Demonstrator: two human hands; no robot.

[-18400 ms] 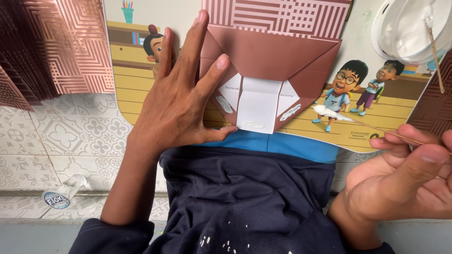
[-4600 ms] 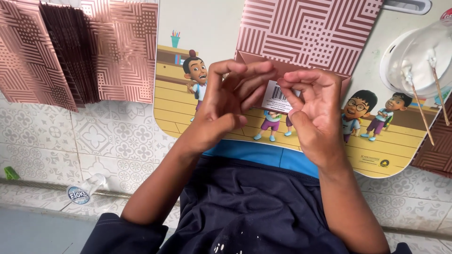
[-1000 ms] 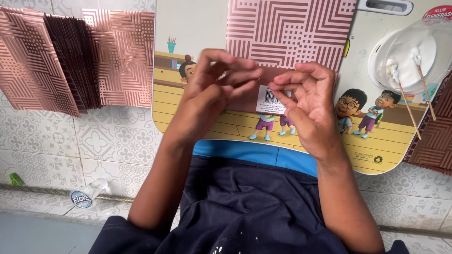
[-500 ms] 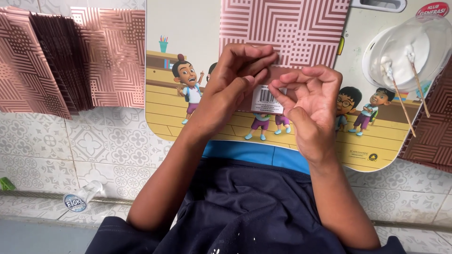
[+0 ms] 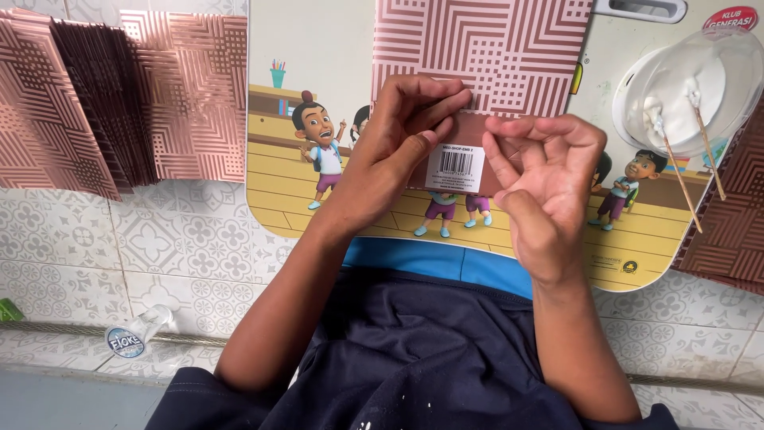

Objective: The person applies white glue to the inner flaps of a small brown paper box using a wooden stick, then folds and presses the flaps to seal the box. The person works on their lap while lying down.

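Note:
A flat paper bag (image 5: 485, 56) with a rose and white geometric pattern lies on a cartoon-printed lap board (image 5: 318, 72). Its brown bottom fold, with a white barcode sticker (image 5: 455, 169), faces me. My left hand (image 5: 398, 151) presses that fold down, fingers flat along its upper edge and thumb beside the sticker. My right hand (image 5: 545, 179) rests on the fold's right end, fingertips pushing on it with the fingers curled and spread.
A stack of folded patterned bags (image 5: 111, 103) lies at the left on the tiled floor. A white bowl of paste (image 5: 684, 87) with two sticks sits on the board's right corner. More bags (image 5: 728, 215) lie at the right edge. A small plastic bottle (image 5: 135, 334) lies at lower left.
The view and board have shifted a little. My left fingers have flattened out along the fold's upper edge, and my right hand has moved slightly right, fingers opening over the fold.

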